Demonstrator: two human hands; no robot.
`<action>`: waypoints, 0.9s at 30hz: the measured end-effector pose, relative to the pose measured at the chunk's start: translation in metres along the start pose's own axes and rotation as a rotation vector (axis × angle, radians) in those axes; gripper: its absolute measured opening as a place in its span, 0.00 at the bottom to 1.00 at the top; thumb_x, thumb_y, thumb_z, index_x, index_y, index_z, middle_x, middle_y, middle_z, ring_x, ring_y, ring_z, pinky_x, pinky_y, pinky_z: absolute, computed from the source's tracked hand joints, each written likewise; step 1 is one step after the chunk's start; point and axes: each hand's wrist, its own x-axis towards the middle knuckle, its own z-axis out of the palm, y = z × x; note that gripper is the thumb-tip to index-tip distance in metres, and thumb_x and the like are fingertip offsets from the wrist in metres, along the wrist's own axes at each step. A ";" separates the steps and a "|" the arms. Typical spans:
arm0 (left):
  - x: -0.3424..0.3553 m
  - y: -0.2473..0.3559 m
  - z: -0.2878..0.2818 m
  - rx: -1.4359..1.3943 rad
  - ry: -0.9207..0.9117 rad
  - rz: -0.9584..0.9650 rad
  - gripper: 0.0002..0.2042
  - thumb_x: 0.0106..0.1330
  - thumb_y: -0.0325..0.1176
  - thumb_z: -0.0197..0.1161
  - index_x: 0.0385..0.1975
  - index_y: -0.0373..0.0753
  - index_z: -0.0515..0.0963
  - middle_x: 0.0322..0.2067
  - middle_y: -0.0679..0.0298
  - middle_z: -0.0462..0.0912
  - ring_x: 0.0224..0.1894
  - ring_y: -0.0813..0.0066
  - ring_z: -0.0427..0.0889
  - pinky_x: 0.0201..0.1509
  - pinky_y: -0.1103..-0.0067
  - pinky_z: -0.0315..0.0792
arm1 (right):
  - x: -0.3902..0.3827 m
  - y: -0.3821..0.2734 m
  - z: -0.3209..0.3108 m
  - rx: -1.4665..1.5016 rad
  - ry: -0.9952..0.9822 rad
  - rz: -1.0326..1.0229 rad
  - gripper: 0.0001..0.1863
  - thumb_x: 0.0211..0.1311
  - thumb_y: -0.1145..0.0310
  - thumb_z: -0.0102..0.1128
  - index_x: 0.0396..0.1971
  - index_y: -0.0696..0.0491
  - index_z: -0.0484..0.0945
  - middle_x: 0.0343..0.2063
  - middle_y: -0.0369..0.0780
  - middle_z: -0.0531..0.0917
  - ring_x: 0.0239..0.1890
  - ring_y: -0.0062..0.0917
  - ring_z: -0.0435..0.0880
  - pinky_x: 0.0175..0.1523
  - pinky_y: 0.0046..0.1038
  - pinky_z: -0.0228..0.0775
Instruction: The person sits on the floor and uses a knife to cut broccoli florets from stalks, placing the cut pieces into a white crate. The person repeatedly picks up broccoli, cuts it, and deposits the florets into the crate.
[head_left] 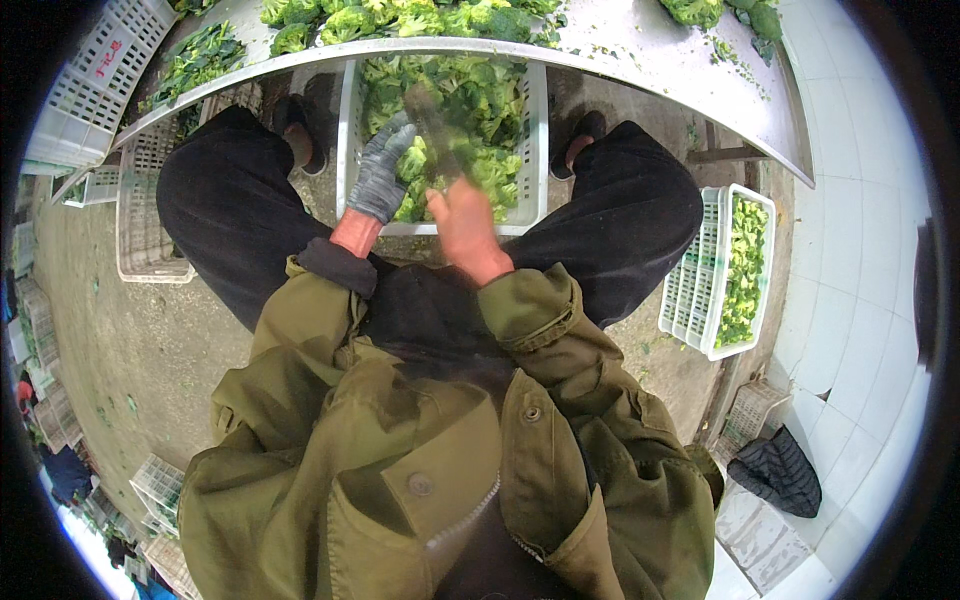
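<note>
My left hand (385,172), in a grey glove, grips a broccoli piece (418,165) over a white crate (346,130) full of cut broccoli florets that stands between my knees. My bare right hand (465,225) is closed on a knife (435,120), whose blade is blurred and points up and away, against the broccoli piece. Both hands are close together above the near rim of the crate.
A curved metal table (640,50) runs across the top with whole broccoli heads (400,18) on it. A second white crate (700,290) of florets stands at my right. Empty crates (150,220) sit at the left. A black bag (780,470) lies on the white tiles.
</note>
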 end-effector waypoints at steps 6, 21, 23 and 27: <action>0.001 0.001 0.001 0.015 -0.041 -0.066 0.16 0.67 0.30 0.66 0.54 0.43 0.78 0.47 0.66 0.83 0.45 0.73 0.84 0.49 0.75 0.81 | 0.002 0.008 0.001 0.027 -0.024 -0.002 0.16 0.67 0.65 0.57 0.38 0.67 0.74 0.24 0.57 0.81 0.32 0.54 0.83 0.37 0.49 0.73; 0.002 0.001 -0.014 -0.253 -0.071 -0.203 0.21 0.65 0.28 0.65 0.59 0.41 0.76 0.53 0.65 0.81 0.56 0.70 0.80 0.61 0.72 0.76 | 0.003 0.016 0.008 0.159 0.031 0.110 0.18 0.66 0.61 0.60 0.30 0.64 0.78 0.20 0.51 0.80 0.28 0.43 0.82 0.37 0.42 0.71; 0.004 0.000 -0.014 -0.298 -0.041 -0.206 0.20 0.63 0.28 0.66 0.57 0.41 0.78 0.50 0.63 0.83 0.52 0.68 0.82 0.56 0.72 0.79 | 0.001 0.018 0.006 0.160 0.073 0.115 0.18 0.66 0.61 0.61 0.29 0.64 0.78 0.21 0.52 0.81 0.28 0.45 0.82 0.37 0.43 0.71; 0.011 -0.002 -0.017 -0.268 0.060 -0.254 0.19 0.65 0.29 0.64 0.57 0.40 0.78 0.54 0.59 0.82 0.54 0.64 0.82 0.58 0.70 0.79 | 0.000 0.025 0.000 0.172 0.116 0.123 0.10 0.63 0.69 0.62 0.35 0.62 0.77 0.24 0.52 0.81 0.27 0.46 0.81 0.36 0.45 0.70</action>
